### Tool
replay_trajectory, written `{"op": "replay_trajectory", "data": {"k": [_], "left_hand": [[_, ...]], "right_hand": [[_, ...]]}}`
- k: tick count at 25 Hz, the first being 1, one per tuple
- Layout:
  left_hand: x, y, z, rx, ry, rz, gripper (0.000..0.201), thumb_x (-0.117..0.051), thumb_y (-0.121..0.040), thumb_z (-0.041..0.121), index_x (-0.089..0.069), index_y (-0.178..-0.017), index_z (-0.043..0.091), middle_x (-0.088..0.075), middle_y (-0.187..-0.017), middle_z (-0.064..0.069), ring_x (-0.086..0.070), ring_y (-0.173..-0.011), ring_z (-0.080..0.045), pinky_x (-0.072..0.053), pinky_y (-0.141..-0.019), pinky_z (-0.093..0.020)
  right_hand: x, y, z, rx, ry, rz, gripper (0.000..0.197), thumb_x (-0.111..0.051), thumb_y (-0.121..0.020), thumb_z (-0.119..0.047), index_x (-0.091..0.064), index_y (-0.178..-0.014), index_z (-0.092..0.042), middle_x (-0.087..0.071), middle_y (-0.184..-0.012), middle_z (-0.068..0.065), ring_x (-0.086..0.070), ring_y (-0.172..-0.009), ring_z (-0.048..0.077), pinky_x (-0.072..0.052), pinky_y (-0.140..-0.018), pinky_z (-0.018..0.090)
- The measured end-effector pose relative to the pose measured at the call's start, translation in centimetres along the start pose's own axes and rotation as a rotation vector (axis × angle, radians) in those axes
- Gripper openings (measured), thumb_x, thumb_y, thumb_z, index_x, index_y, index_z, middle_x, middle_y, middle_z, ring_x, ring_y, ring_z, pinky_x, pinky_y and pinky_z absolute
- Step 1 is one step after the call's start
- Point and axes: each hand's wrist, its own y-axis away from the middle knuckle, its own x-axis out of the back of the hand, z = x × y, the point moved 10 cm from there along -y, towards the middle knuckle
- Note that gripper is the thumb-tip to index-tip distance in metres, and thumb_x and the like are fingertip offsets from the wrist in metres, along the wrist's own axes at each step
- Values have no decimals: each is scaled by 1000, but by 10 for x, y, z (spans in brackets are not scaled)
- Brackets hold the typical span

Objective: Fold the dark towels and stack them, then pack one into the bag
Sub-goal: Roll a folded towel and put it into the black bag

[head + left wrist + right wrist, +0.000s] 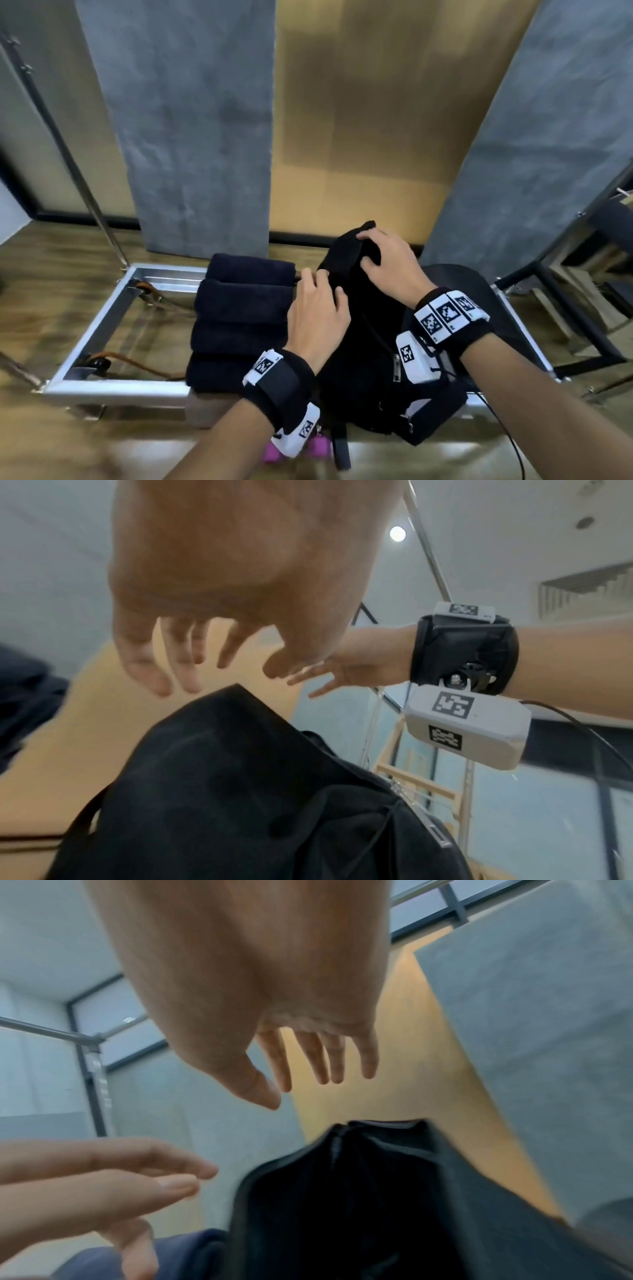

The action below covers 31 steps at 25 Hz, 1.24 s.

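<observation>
Several folded dark navy towels (239,318) lie in a stack on the left half of the table. To their right stands a black backpack (359,342), top end away from me. My left hand (318,284) is over the bag's left upper edge, fingers loosely straight and holding nothing. My right hand (373,253) is over the bag's top. In the left wrist view the left hand (192,669) hovers just above the bag (240,791), towels (24,696) at the left edge. In the right wrist view the right hand (308,1074) is spread above the bag's top (359,1204).
The metal-framed glass table (113,301) carries the towels and bag. Two grey cloths (191,137) (534,154) hang behind it in front of a wooden wall. A slanted metal pole (68,154) stands at the left, dark furniture (582,308) at the right, something pink (270,455) below my left wrist.
</observation>
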Motion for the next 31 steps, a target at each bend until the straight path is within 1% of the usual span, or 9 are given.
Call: {"op": "replay_trajectory", "data": {"k": [2,6,9,12,17,20,22,27,31], "left_hand": [[28,14,-45,148,181,142,10,-51,-105,30,-56,-107,22,-57,-109,4,-57,-101,-18,-46,-77,-37],[39,48,-141,537,399,178,22,-53,-104,31,-61,-87,20,-69,-85,-2,-69,-84,-26,-50,-72,-39],[22,66,-184,802,704,180,36,-57,-106,39,-61,-115,4,-74,-92,-15,-77,-78,-27,-64,-80,-50],[11,70,-192,902,1000,210,68,-66,-101,45,-34,-148,7,-71,-108,-24,-79,-87,-29,-65,-85,-47],[19,64,-187,878,1219,273,88,-74,-91,57,-33,-154,10,-70,-124,-8,-75,-102,-22,-66,-80,-40],[38,54,-167,827,1309,359,77,-84,-81,54,-45,-138,20,-76,-110,0,-79,-85,-14,-62,-60,-31],[45,38,-144,754,1388,333,67,-88,-75,49,-57,-129,22,-81,-105,-2,-80,-87,-17,-63,-62,-34],[22,-18,-40,522,1515,-4,59,-90,-75,45,-71,-125,20,-80,-111,-12,-78,-102,-29,-65,-80,-43],[-16,-47,19,363,1118,-252,61,-63,-88,76,-71,-124,27,-77,-117,0,-74,-109,-17,-61,-88,-32]], "right_hand": [[-29,-5,-56,111,-49,-58,39,-67,-85,-17,-70,-124,-18,-70,-122,2,-63,-115,22,-51,-103,40],[-129,3,-117,169,112,-426,55,-74,-86,-31,-61,-137,-16,-65,-132,6,-59,-123,28,-50,-101,46],[-175,10,-130,215,423,-503,71,-77,-84,-45,-49,-142,-17,-56,-138,3,-47,-130,29,-43,-104,50],[-184,7,-138,232,493,-427,59,-75,-83,-38,-53,-134,-16,-58,-133,2,-47,-126,27,-38,-103,49],[-159,14,-145,201,167,-437,42,-76,-71,-43,-65,-107,-23,-69,-102,-6,-62,-104,23,-46,-94,47],[-127,25,-144,162,-99,-426,46,-82,-68,-57,-63,-97,-26,-69,-90,-9,-66,-87,15,-54,-77,37],[-96,25,-135,102,-291,-357,55,-80,-69,-70,-59,-93,-24,-69,-89,-8,-66,-81,12,-54,-71,31],[-41,37,-76,-303,-898,-390,48,-70,-92,-56,-55,-131,-31,-76,-117,-8,-73,-107,7,-58,-80,21],[3,48,-22,-445,-849,-329,38,-57,-105,-41,-65,-133,-16,-78,-115,3,-75,-105,17,-60,-91,30]]}}
